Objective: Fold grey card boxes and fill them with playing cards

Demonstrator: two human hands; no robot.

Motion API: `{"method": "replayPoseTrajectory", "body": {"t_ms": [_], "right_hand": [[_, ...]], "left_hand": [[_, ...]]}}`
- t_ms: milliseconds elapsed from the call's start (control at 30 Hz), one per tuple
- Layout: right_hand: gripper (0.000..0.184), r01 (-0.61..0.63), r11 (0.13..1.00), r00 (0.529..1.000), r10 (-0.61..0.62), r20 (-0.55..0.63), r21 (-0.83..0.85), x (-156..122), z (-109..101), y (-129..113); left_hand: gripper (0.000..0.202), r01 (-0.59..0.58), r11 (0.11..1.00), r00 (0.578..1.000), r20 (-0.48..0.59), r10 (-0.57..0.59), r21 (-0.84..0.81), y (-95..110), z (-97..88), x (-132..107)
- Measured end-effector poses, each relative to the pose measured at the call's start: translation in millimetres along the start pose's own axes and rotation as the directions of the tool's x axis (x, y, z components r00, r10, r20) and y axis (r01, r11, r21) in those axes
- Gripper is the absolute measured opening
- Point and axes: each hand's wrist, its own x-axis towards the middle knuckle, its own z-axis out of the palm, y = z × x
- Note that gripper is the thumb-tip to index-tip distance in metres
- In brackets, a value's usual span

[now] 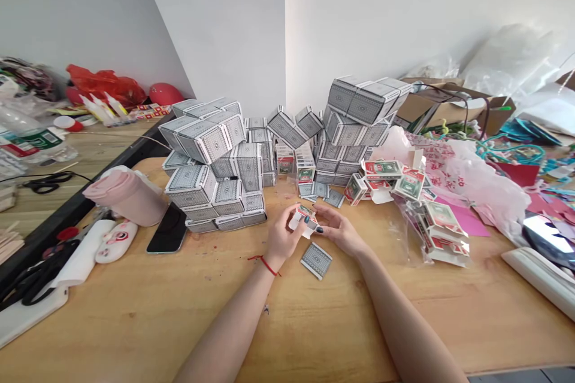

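Both hands hold a small red, white and green box (303, 215) just above the wooden table (341, 323).
The left hand (285, 230) grips the box from its left side, thumb against fingers; the right hand (338, 231) has its thumb and fingertips closed on the right side, near a white flap. Pressing unevenly from both sides could crease the thin cardboard or tear that flap. A patterned card (317, 260) lies flat just below the hands, where a sliding wrist could push it aside. Behind, a left stack (215, 167) and a right stack (354, 125) of patterned blocks stand with tilted upper blocks; a knock from a reaching arm could topple them. Loose boxes (411, 182) beside the right stack could slide if a plastic bag (476, 167) gets tugged.
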Motion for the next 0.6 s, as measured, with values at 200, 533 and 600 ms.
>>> {"method": "replayPoseTrajectory", "body": {"t_ms": [200, 533, 600], "right_hand": [[0.054, 0.034, 0.999, 0.992, -0.037, -0.121, -0.027, 2.2, 0.5, 3.7], [0.052, 0.039, 0.993, 0.987, -0.055, -0.150, -0.111, 0.7, 4.0, 0.5], [0.051, 0.042, 0.992, 0.986, -0.060, -0.155, -0.116, 0.3, 4.7, 0.1]], "left_hand": [[0.037, 0.001, 0.999, 1.000, 0.010, -0.001, 0.040, 0.6, 1.6, -0.8], [0.037, -0.044, 0.999, 0.999, 0.023, 0.044, 0.002, -2.9, 1.2, -1.2], [0.038, 0.003, 0.998, 1.000, 0.000, -0.003, -0.060, -3.0, 1.0, -0.2]]}}
